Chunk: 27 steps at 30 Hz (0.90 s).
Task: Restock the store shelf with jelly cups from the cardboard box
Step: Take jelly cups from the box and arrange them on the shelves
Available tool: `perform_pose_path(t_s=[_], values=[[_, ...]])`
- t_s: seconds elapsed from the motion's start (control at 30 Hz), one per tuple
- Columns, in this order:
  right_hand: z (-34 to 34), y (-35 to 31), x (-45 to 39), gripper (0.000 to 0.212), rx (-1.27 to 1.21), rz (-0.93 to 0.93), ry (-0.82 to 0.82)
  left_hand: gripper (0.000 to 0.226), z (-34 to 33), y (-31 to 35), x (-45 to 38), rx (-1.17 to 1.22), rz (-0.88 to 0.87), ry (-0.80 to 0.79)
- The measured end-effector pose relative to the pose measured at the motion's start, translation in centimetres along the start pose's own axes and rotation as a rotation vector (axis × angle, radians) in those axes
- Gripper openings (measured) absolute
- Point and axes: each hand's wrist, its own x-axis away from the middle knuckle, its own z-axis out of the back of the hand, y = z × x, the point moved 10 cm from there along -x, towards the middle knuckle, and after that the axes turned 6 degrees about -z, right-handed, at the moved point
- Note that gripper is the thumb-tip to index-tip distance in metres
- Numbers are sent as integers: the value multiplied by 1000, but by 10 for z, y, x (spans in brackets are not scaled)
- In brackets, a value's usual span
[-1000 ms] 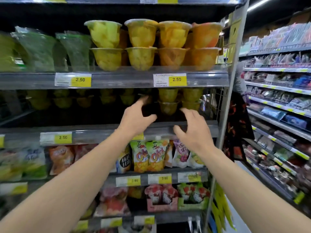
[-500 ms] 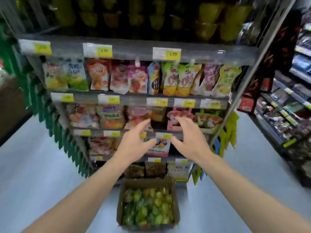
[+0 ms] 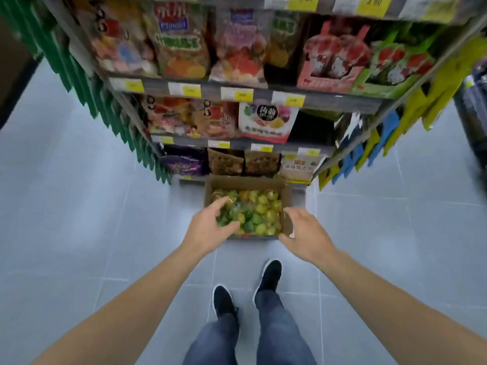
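A brown cardboard box (image 3: 247, 182) stands on the grey floor at the foot of the shelf unit, filled with several green and yellow jelly cups (image 3: 259, 213). My left hand (image 3: 208, 230) hovers over the box's near left corner, fingers spread and empty. Over the near right corner is my right hand (image 3: 307, 234), also spread and holding nothing. The store shelf (image 3: 263, 92) rises behind the box, its lower levels packed with snack bags.
Green hanging packs (image 3: 110, 106) line the shelf's left end; yellow and blue packs (image 3: 390, 133) hang on its right end. My two feet in dark shoes (image 3: 268, 276) stand just before the box. Grey tiled floor spreads on both sides.
My view has dropped from the upper jelly-cup shelves down to the floor. Both hands have come down from the shelf to just above the box, still empty.
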Motion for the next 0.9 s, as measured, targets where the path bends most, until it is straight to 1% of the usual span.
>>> perform_pose_path(t_s=[0.23,0.27,0.4,0.5,0.67,0.8,0.9], values=[[-72,76,-58,62,-27,-102,-158,92,-63,-61,-42,57,155,11],[-80,86,-68,62,-33,-106,-170,90,-73,-68,-50,55,169,5],[-114,120,-114,61,-57,-130,-225,69,-117,-103,-86,38,230,-30],[-146,138,-154,60,-97,-148,-262,68,-150,-140,-115,45,262,-49],[-213,164,-223,55,-136,-191,-302,68,-207,-201,-170,56,275,-128],[-280,186,-282,59,-127,-227,-339,74,-252,-257,-220,9,270,-198],[-323,201,-320,60,-107,-263,-360,70,-284,-291,-252,-32,244,-273]])
